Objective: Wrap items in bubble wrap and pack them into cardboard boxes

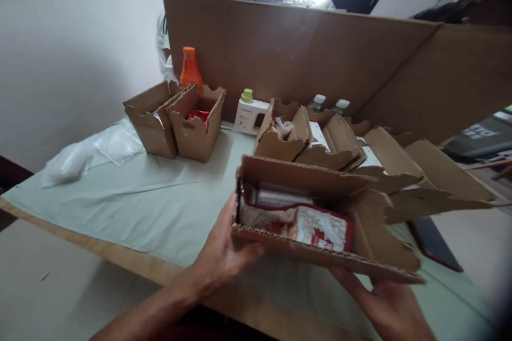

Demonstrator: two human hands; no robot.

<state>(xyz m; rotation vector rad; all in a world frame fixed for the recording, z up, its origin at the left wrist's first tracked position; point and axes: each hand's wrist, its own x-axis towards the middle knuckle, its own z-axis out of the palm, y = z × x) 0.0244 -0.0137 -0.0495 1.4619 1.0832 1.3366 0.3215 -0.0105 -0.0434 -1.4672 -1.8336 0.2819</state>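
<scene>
An open cardboard box [304,253] is held between my two hands, raised a little above the table's front edge. My left hand [224,253] grips its left end, with the thumb along the near side and the other fingers hidden behind the box. Under the right part of the box, my right hand [384,298] supports it, its fingers partly hidden below. Inside lies a printed packet [324,226] with a dark red border, and behind it a clear plastic-looking item [284,196], too blurred to name.
Cardboard boxes [196,138] stand at the left back, and several more [328,157] line the right. Behind them are an orange bottle [190,69], a white jug [246,114] and white-capped bottles [319,101]. Clear plastic bags [68,165] lie left. A tall cardboard panel [300,48] closes the back.
</scene>
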